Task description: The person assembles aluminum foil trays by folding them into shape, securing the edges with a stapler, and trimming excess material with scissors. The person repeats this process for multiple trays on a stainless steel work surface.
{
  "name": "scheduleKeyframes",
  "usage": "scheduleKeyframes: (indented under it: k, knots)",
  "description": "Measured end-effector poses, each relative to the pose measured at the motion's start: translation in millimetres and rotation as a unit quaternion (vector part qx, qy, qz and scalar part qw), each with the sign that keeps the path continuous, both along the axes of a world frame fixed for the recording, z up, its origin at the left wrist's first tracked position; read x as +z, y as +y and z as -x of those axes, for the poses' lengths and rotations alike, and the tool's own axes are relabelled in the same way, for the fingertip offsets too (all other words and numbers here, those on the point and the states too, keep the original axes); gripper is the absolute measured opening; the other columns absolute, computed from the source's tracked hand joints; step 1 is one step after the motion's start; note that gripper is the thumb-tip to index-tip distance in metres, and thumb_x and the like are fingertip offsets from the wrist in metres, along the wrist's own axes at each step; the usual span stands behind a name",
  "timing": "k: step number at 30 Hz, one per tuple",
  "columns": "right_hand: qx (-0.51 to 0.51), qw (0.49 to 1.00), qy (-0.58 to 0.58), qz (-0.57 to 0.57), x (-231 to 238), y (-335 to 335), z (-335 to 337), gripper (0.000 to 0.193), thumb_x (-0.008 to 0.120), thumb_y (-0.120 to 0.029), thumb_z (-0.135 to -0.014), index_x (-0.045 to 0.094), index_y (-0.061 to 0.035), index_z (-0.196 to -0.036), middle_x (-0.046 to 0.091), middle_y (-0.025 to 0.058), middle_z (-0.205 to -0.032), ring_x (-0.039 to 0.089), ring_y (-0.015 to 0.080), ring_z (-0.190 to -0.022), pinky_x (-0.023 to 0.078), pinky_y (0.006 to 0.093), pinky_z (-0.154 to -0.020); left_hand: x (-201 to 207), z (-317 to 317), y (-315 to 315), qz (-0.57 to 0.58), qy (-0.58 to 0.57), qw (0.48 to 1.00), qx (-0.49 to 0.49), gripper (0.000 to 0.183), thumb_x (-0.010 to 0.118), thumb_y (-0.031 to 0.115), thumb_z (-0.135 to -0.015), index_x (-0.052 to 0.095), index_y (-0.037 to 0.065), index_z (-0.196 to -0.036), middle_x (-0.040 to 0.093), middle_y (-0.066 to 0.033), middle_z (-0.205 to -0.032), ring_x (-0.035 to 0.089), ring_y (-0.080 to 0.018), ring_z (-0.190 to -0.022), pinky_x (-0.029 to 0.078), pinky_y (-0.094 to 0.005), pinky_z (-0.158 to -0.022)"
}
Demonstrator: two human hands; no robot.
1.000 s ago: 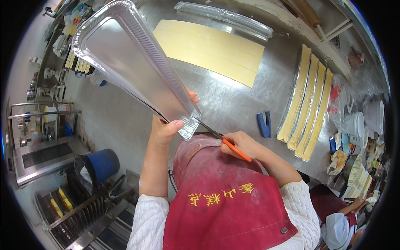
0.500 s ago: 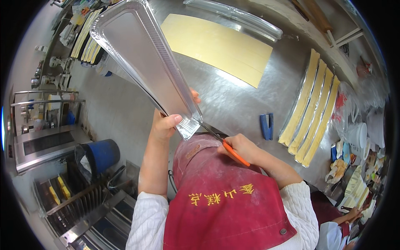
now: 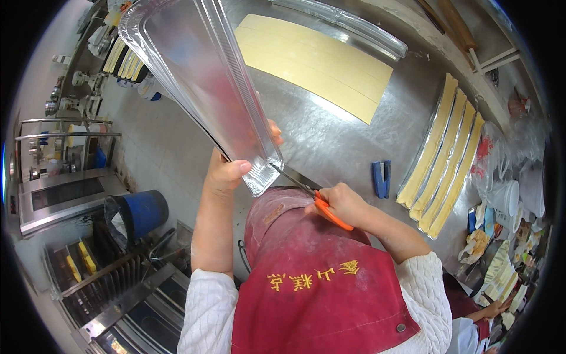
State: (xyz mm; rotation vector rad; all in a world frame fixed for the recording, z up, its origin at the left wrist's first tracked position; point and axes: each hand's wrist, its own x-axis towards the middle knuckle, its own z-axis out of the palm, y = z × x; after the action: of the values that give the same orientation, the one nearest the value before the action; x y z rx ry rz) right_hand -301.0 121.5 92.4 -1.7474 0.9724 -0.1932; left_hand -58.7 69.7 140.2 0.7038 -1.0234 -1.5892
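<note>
Left grip pinching foil tray, right grip wrapped round orange scissors, blades at tray end; blue gadget right of right grip.

At the left, a blue bucket is seen near a dark rack; at the right, a white tub is set near a clear plastic bag, and a rolling pin higher up.

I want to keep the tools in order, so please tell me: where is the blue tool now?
In the head view, the blue tool lies on the metal table, right of centre, between the right hand and the dough strips.
</note>
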Motion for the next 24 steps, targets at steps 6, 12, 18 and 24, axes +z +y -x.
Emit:
scheduleKeyframes:
  k: [6,12,18,24]
  knots:
    - [-0.012,0.998,-0.03,-0.046,1,2,-4,0.054,0.062,-0.046,-0.084,0.055,0.003,-0.063,0.05,0.0191,-0.05,0.05,0.0337,-0.046,0.041,0.0396,-0.049,11,-1,4,-0.015,-0.004,1.0,0.02,0.104,0.076,0.028,-0.054,0.025,0.005,-0.142,0.059,-0.0156,-0.099,0.06,-0.0256,-0.091,0.051,-0.0361,-0.077]
    - [-0.004,0.997,-0.032,-0.063,7,2,-8,0.053,0.06,-0.045,-0.086,0.054,0.0022,-0.063,0.049,0.0183,-0.051,0.046,0.0319,-0.046,0.04,0.0399,-0.051,7,-7,2,0.09,-0.036,0.995,-0.015,0.076,0.074,0.029,-0.063,0.044,-0.001,-0.125,0.059,-0.0162,-0.103,0.058,-0.0257,-0.097,0.05,-0.0362,-0.077]
    - [0.002,0.998,-0.039,-0.053,6,3,-9,0.053,0.058,-0.044,-0.088,0.052,0.0019,-0.062,0.047,0.018,-0.051,0.044,0.0308,-0.046,0.04,0.0392,-0.05,7,-7,1,0.073,-0.038,0.997,-0.006,0.087,0.075,0.03,-0.06,0.035,0.002,-0.132,0.059,-0.0158,-0.101,0.06,-0.026,-0.095,0.052,-0.037,-0.075]
    - [-0.007,0.995,-0.074,-0.07,0,5,-9,0.051,0.057,-0.042,-0.089,0.05,0.0021,-0.063,0.043,0.0151,-0.051,0.038,0.0251,-0.046,0.038,0.0375,-0.05,4,-12,0,0.06,-0.014,0.998,-0.017,0.059,0.072,0.029,-0.065,0.056,-0.004,-0.112,0.058,-0.0186,-0.107,0.058,-0.0279,-0.1,0.048,-0.039,-0.083]
